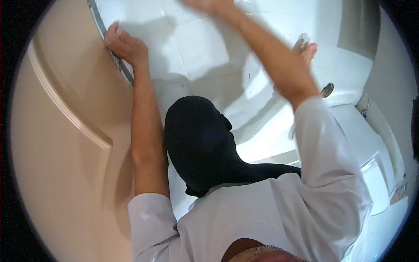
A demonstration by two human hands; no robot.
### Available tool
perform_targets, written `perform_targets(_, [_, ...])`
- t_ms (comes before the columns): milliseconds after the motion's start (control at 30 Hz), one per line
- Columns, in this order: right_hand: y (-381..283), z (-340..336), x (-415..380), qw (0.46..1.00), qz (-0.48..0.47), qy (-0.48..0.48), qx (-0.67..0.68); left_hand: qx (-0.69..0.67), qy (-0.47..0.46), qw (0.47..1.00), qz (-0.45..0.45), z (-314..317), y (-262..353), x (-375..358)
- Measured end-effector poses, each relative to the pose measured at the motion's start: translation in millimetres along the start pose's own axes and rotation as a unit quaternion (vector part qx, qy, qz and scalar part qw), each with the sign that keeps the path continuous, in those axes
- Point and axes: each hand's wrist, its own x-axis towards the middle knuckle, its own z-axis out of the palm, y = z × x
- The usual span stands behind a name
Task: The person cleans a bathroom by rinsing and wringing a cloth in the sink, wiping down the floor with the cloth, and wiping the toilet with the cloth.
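Note:
My left hand (pixel 124 43) is stretched out to the upper left, its fingers curled over the metal-trimmed edge of a beige door (pixel 65 131). My right arm reaches up across the white tiled floor (pixel 196 48). My right hand (pixel 205 3) is blurred and mostly cut off by the top edge, so I cannot make out its fingers or anything in it. A black cloth (pixel 200 139) hangs in front of my white shirt (pixel 270 209).
A bare foot (pixel 307 48) stands on the tiles near a round floor drain (pixel 327 90). A white toilet (pixel 375 174) sits at the right. The door fills the whole left side.

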Motion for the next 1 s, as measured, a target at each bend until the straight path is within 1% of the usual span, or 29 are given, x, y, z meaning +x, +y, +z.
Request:
perform_targets(33, [-19,6,-58,0.997,0.015,-0.066,0.023,0.027,0.004,1.0,0.01,2,0,0])
perform_targets(67, [-25,27,-120,0.996,-0.063,0.047,-0.04,0.04,-0.005,0.999,0.024,0,7,0])
perform_targets(100, [-39,30,-180,0.998,-0.043,-0.031,-0.016,0.03,0.004,0.999,0.03,0,14,0])
perform_targets(133, [-51,32,-236,0.994,-0.017,-0.108,0.019,0.067,-0.013,0.997,0.034,-1,24,3])
perform_targets(167, [-61,29,-279,0.977,-0.008,-0.212,-0.014,0.104,-0.028,0.993,0.041,-2,33,8])
perform_targets(200, [-63,41,-320,0.976,-0.019,-0.215,0.007,0.097,-0.017,0.994,0.051,-3,36,10])
perform_targets(233, [-57,53,-335,0.975,-0.035,-0.218,0.026,0.108,-0.027,0.992,0.054,-3,39,10])
perform_targets(267, [-53,50,-314,0.978,-0.04,-0.205,0.019,0.12,-0.039,0.991,0.054,-3,37,12])
perform_targets(333, [-58,23,-260,0.969,-0.052,-0.238,-0.03,0.113,-0.037,0.992,0.048,-5,33,10])
perform_targets(400, [-45,6,-167,0.989,-0.072,-0.126,-0.003,0.116,-0.042,0.992,0.035,-3,33,9])
perform_targets(433, [-36,11,-117,0.996,-0.084,-0.023,-0.013,0.114,-0.038,0.992,0.035,-5,33,8])
perform_targets(500, [-14,10,-9,0.991,-0.086,0.076,-0.073,0.112,-0.053,0.992,0.024,-7,35,10])
perform_targets(533, [5,3,35,0.99,-0.038,0.112,-0.074,0.11,-0.05,0.992,0.026,-5,35,11])
perform_targets(567, [12,-8,62,0.986,0.015,0.146,-0.074,0.105,-0.049,0.993,0.027,-5,34,10])
perform_targets(600, [10,-37,61,0.983,0.125,0.121,-0.056,0.101,-0.051,0.993,0.027,-7,33,9])
perform_targets(633, [15,-65,49,0.968,0.232,0.093,-0.036,0.103,-0.055,0.993,0.03,-11,33,9])
perform_targets(700, [70,-25,-14,0.93,0.244,0.275,-0.025,0.112,-0.078,0.991,0.01,-9,41,13])
perform_targets(733, [84,-21,-63,0.905,0.286,0.315,-0.01,0.102,-0.067,0.992,0.012,-8,42,11])
perform_targets(767, [100,-19,-114,0.887,0.323,0.323,-0.062,0.115,-0.074,0.991,0.008,-9,39,9])
perform_targets(800, [109,-16,-169,0.855,0.376,0.344,-0.095,0.13,-0.077,0.988,0.002,-6,37,12])
perform_targets(833, [99,-14,-214,0.792,0.493,0.337,-0.125,0.128,-0.061,0.99,0.002,-7,39,13])
perform_targets(867, [106,0,-262,0.757,0.547,0.329,-0.143,0.136,-0.076,0.988,-0.015,-10,41,12])
perform_targets(900, [79,-7,-288,0.732,0.602,0.306,-0.093,0.14,-0.092,0.985,-0.029,-8,42,13])
perform_targets(967, [41,24,-298,0.765,0.521,0.376,-0.033,0.137,-0.086,0.986,-0.024,-6,42,14])
perform_targets(1000, [10,28,-283,0.817,0.507,0.264,-0.074,0.139,-0.082,0.987,-0.015,-6,37,13])
